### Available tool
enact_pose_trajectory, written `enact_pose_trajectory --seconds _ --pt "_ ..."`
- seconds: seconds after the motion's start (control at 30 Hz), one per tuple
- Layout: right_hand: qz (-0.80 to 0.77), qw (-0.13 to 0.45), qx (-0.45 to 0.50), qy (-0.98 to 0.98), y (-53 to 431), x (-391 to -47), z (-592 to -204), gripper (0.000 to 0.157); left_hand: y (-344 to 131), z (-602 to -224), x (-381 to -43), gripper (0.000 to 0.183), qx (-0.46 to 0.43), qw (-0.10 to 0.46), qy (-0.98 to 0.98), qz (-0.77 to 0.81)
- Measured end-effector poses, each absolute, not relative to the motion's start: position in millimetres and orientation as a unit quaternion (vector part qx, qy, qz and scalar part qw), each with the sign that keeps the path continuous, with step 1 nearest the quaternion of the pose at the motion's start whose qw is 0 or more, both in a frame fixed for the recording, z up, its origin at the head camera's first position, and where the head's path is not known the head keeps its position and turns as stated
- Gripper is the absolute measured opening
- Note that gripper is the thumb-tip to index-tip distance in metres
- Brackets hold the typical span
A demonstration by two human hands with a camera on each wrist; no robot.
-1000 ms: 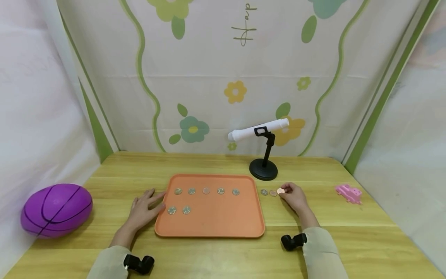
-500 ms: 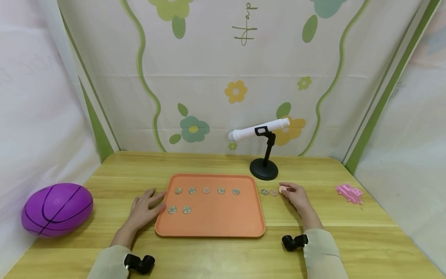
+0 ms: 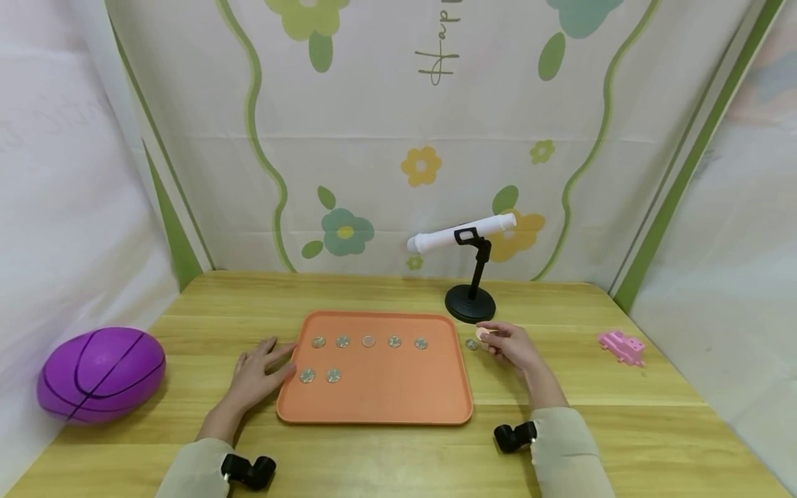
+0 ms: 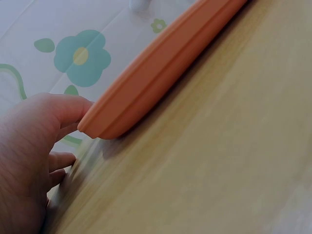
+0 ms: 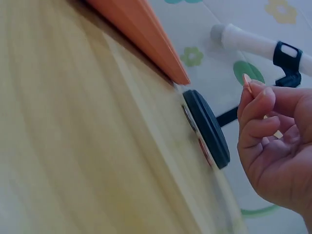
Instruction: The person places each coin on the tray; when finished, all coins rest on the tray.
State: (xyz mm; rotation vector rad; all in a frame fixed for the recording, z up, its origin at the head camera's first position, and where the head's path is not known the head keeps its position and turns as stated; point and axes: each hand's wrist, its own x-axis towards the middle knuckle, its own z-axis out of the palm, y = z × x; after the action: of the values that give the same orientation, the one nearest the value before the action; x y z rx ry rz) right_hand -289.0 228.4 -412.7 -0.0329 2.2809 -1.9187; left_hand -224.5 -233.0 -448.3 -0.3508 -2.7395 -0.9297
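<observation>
My right hand (image 3: 513, 346) pinches a copper-coloured coin (image 3: 482, 333) between thumb and fingers, raised off the table to the right of the orange tray (image 3: 398, 401). Below it a silver coin (image 3: 471, 344) lies on the wood. A second copper coin (image 5: 204, 152) shows beside that one in the right wrist view, covered by the hand from above. Several coins lie flat in the tray: a back row with a silver coin (image 3: 395, 341) among them, and two silver coins (image 3: 333, 375) nearer the front left. My left hand (image 3: 254, 377) touches the tray's left rim with extended fingers.
A white microphone (image 3: 463, 232) on a black stand (image 3: 470, 304) stands behind the tray's right corner. A purple ball (image 3: 102, 375) sits at the far left, and a pink toy (image 3: 623, 347) lies at the right. A flowered cloth (image 3: 349, 159) hangs behind the table (image 3: 398, 460).
My right hand has lifted the copper coin off the table and carried it left, over the other two loose coins. The left hand and the tray stay put.
</observation>
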Motion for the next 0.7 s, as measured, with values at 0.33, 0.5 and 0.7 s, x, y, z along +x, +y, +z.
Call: enact_pose_trajectory --seconds 0.33,0.5,0.7 --pt "-0.657 0.109 -0.080 0.742 183.0 -287.6 -403.4 0.042 -231.6 -445.3 -221.3 0.046 -0.119 0.110 -0.933 -0.322" --pt "-0.652 0.128 -0.107 0.740 157.6 -284.7 -399.7 0.040 -231.6 -444.9 -221.9 0.046 -0.120 0.115 -0.932 -0.322" --pt "-0.642 0.147 -0.123 0.742 128.7 -283.8 -398.2 0.039 -232.5 -446.2 -222.5 0.047 -0.119 0.110 -0.932 -0.323"
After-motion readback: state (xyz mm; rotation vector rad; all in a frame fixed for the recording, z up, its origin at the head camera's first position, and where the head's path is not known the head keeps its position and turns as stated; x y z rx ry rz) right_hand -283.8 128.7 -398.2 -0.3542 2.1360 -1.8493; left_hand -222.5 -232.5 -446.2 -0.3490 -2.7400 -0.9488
